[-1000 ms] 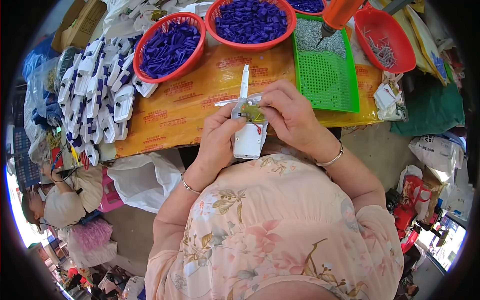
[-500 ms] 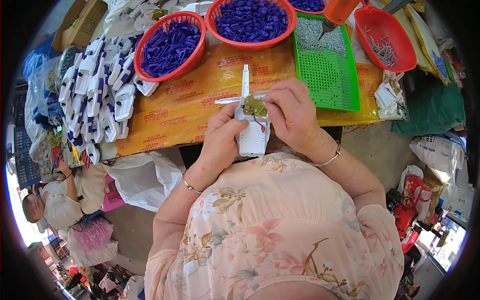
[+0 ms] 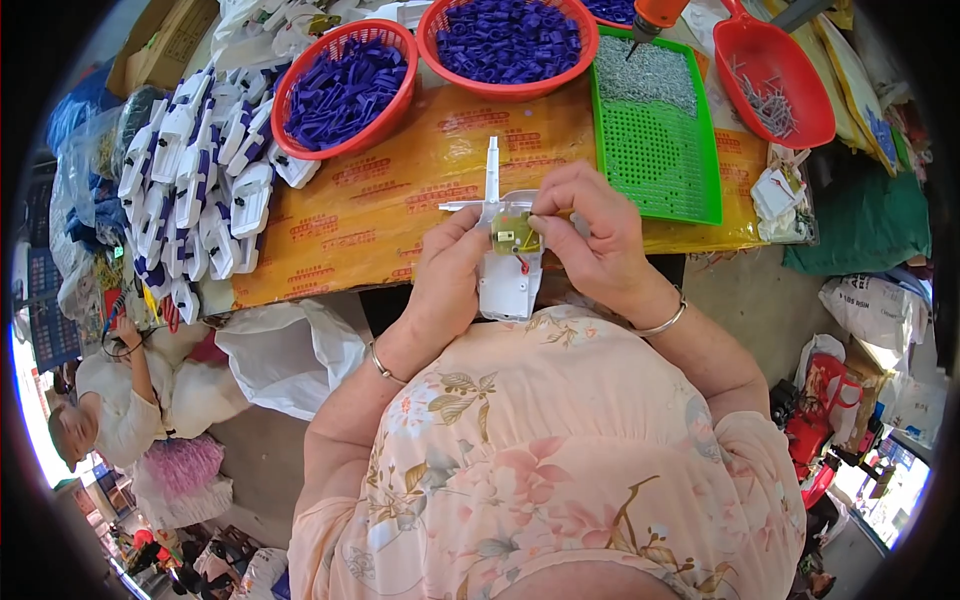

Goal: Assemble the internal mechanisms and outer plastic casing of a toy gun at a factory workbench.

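Note:
In my left hand (image 3: 450,265) is a white plastic housing (image 3: 508,290), with long narrow prongs sticking out at its far end and to the left. A small green circuit board (image 3: 512,238) with red and yellow wires lies over the housing's upper part. My right hand (image 3: 592,228) pinches the board's right edge between thumb and fingertips. The left thumb rests by the board's left side. Both hands are closed, just beyond my body at the table's near edge.
Red baskets of purple plastic parts (image 3: 350,95) (image 3: 508,45) stand at the back. A green tray of small screws (image 3: 650,150), a hanging screwdriver (image 3: 655,18) and a red scoop with metal pins (image 3: 775,80) are right. White-and-purple housings (image 3: 195,180) pile up left; a person (image 3: 120,400) sits beyond.
The circuit board has turned and now lies flatter over the housing. My right hand has shifted slightly with it. The screwdriver has swung up and left a little.

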A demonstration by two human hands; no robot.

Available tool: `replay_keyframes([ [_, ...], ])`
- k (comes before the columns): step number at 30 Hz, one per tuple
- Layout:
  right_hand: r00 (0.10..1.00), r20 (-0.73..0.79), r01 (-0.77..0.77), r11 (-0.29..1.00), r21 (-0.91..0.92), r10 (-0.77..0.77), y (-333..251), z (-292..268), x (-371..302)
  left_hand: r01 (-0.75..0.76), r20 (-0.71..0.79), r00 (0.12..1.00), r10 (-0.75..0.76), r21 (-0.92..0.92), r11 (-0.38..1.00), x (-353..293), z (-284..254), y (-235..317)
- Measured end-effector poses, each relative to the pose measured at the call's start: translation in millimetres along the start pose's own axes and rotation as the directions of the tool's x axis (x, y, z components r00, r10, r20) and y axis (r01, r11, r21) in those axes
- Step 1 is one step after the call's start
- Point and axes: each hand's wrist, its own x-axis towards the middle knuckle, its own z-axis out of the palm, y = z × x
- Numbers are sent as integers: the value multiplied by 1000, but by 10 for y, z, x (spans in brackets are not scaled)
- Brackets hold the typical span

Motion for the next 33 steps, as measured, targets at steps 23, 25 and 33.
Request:
replay_keyframes([
  [23, 980, 115, 194, 914, -358, -163, -52, 10, -13, 14, 24, 1000, -19, 214, 977, -98, 14, 20],
  [25, 978, 124, 202, 907, -370, -167, -43, 12, -19, 14, 21, 1000, -19, 205, 979, -100, 34, 22],
  [33, 967, 97, 255, 888, -383, -236, 20, 20, -32, 63, 49, 997, -61, -21, 998, -98, 43, 77],
])
